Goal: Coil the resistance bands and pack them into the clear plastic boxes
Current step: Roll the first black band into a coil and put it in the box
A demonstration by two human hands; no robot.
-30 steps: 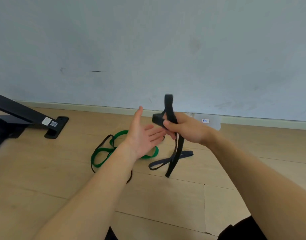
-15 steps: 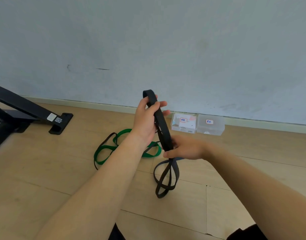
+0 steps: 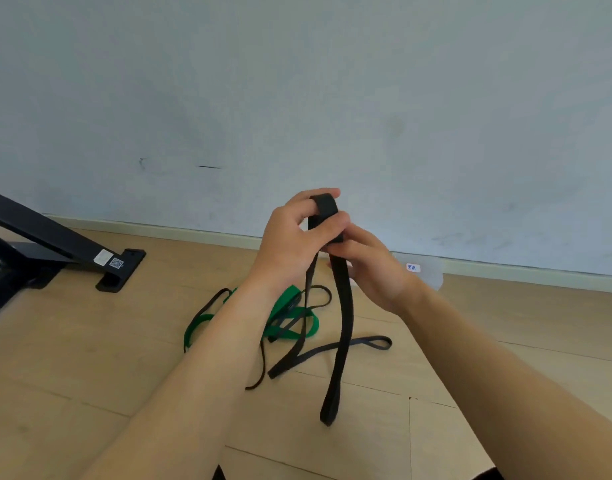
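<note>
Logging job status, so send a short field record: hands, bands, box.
left hand: grips the top loop of the black band
right hand: pinches the same band just below
black band: hangs down uncoiled
green band: loose on floor, uncoiled
clear box: by wall, partly hidden behind right hand

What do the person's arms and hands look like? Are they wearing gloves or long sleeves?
No gloves and no long sleeves. The left hand and the right hand are bare, and no rings show. The left forearm and the right forearm are bare right to the picture's edge, with no watch, bracelet or markings in view.
</note>
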